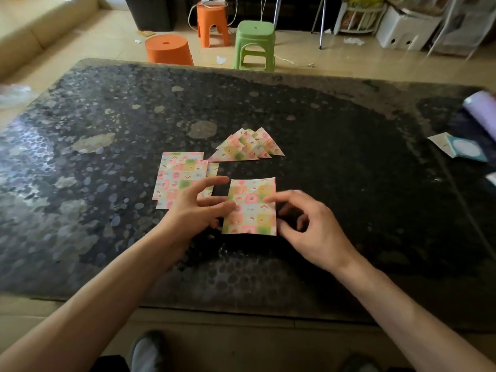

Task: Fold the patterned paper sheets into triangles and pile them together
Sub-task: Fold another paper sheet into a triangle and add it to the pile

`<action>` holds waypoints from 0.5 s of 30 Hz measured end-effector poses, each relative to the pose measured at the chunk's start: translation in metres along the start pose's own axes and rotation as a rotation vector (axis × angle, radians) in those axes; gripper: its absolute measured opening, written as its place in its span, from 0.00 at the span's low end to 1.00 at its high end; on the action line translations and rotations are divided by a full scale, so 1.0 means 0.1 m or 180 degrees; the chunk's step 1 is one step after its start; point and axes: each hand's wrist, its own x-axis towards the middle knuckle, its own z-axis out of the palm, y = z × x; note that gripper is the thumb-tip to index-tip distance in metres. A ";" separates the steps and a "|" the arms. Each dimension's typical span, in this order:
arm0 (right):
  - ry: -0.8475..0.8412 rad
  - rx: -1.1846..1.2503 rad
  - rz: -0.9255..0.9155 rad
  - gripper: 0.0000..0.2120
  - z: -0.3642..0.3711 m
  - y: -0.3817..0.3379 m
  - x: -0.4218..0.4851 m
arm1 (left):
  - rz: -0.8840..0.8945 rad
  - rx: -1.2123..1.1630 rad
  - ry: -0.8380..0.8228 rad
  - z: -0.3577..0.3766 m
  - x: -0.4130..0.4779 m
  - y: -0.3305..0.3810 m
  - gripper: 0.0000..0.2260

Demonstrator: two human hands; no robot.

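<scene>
One flat square patterned sheet [252,208] lies on the dark table [349,183] between my hands. My left hand [196,210] touches its left edge with spread fingers. My right hand [308,226] touches its right side, index finger on the paper and thumb by the lower right corner. A small stack of unfolded patterned sheets [179,175] lies to the left, partly under my left hand. A pile of folded triangles [248,146] sits just behind, overlapping each other.
A purple roll [483,111] and a teal-and-white packet [461,147] lie at the table's right edge. Beyond the far edge stand two orange stools [169,51] and a green stool [255,44]. My shoes show below the near edge.
</scene>
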 end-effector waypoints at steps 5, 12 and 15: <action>0.0583 -0.0083 -0.0248 0.06 0.05 0.00 0.03 | -0.0115 -0.0022 -0.0070 0.05 -0.04 0.05 0.08; 0.0553 0.2383 0.1390 0.14 0.01 -0.17 0.04 | 0.0662 0.0757 -0.0348 0.04 -0.08 0.12 0.08; 0.0499 0.2246 0.1361 0.24 0.03 -0.15 0.02 | 0.0549 0.0549 -0.0065 0.04 -0.03 0.07 0.04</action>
